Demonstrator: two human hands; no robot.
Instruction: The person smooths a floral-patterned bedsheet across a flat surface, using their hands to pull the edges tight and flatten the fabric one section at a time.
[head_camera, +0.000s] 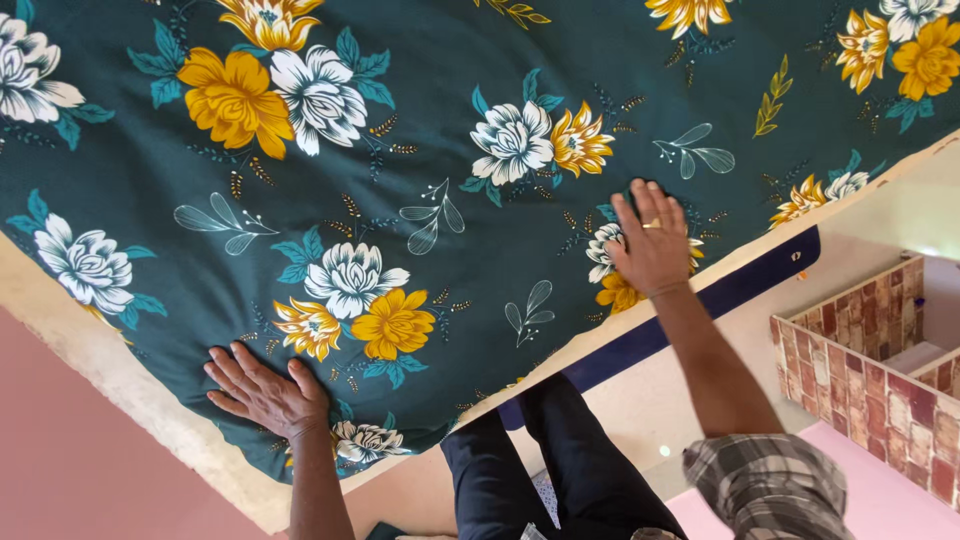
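Item: our left hand (262, 393), laid palm-down with fingers spread wide and flat, gripping nothing, on the dark green cotton bedsheet printed with yellow and white flowers (440, 130). It rests near the sheet's edge, just beside a yellow-and-white bloom, wrist bent back, forearm running down out of view at the bottom.

Item: our right hand (651, 246), also palm-down, fingers fanned open and pressed flat to the same sheet, holding nothing. A gold ring (652, 224) shows on one finger. It covers part of a white and yellow flower cluster close to the sheet's edge. The forearm stretches straight back to a rolled grey checked sleeve (768, 485).

Item: the bedsheet, spread smooth across most of the view, cut off at the top, left and right edges, so we cannot tell its full extent. It lies over a pale cream mattress (90, 345), of which only a strip shows along the sheet's edge.

Item: a navy blue band (700, 305) runs along the mattress side near our right wrist; what it belongs to is hard to make out.

Item: our legs in dark trousers (560, 460), partly hidden by the mattress edge.

Item: a brick-patterned wall section (860, 380), cut off at right; pink surface (90, 470) at lower left.
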